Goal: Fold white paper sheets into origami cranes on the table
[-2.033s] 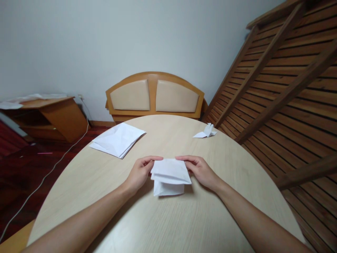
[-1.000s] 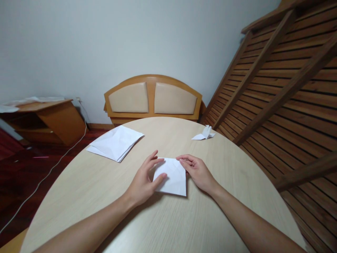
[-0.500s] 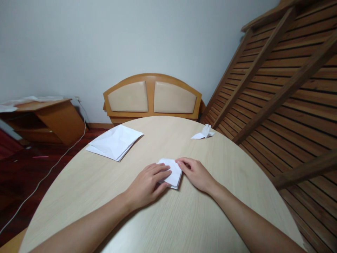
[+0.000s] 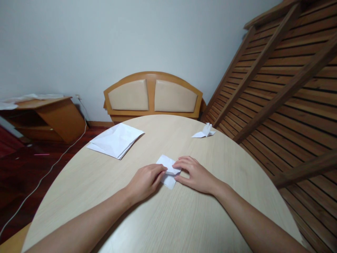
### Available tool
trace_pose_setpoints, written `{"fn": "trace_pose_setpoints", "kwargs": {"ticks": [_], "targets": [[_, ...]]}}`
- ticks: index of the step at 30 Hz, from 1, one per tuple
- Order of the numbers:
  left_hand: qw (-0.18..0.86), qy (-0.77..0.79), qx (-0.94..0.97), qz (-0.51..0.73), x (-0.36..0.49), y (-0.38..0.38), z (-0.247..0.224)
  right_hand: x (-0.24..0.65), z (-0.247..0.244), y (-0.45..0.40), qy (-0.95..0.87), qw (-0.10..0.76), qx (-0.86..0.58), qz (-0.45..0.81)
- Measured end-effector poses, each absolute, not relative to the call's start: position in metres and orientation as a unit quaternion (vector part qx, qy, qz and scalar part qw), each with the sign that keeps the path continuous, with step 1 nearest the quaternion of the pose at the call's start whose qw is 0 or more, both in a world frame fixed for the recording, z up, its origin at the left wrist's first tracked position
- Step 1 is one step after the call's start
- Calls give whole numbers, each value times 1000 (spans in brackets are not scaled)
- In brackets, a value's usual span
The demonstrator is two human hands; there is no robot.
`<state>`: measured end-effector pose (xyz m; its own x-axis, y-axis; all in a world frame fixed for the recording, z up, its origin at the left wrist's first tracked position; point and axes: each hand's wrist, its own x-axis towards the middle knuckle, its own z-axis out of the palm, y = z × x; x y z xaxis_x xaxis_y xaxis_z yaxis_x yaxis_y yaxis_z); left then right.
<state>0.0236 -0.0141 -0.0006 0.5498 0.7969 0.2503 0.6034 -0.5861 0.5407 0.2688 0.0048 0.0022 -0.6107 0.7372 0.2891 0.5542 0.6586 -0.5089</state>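
On the round wooden table lies a small folded white sheet of paper, with its upper layer lifted along a crease across the middle. My left hand pinches the left end of that lifted layer between thumb and fingers. From the right, my right hand holds the other end, with its fingertips on top of the layer and its thumb at the near side. A folded white paper crane stands farther off on the right.
A stack of white paper sheets lies at the table's far left. Beyond the table stands a padded wooden headboard. Wooden slats lean on the right. At left are a wooden desk and a white cable.
The paper's upper layer has risen along a crease, exposing the layer underneath. My left hand has gone from lying flat on the paper to pinching it. My right fingers have spread over the paper.
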Motion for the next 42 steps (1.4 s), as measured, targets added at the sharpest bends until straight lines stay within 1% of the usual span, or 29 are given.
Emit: {"fn": "trace_pose_setpoints", "kwargs": {"ticks": [3,6,8,10,13,20,24,28,36,42], "targets": [[192,421,851,248,24,-16,2,265,0,7,-874,266,-368,170],[159,428,849,267,22,-15,1,261,1,8,-863,291,-376,170],[141,435,839,294,20,-14,-1,260,3,7,-849,312,-388,176],[144,442,817,341,18,-13,0,259,4,5,-823,341,-413,188],[170,444,778,412,16,-14,4,258,3,3,-777,374,-447,239],[197,476,693,504,15,-15,16,256,9,2,-694,428,-452,362],[263,482,647,530,12,-10,15,260,13,3,-681,402,-430,436],[306,471,642,522,12,-6,11,265,12,3,-680,378,-422,466],[323,402,718,467,15,-8,12,268,10,4,-725,358,-406,427],[320,407,742,425,10,-3,2,270,7,7,-746,359,-399,394]]}}
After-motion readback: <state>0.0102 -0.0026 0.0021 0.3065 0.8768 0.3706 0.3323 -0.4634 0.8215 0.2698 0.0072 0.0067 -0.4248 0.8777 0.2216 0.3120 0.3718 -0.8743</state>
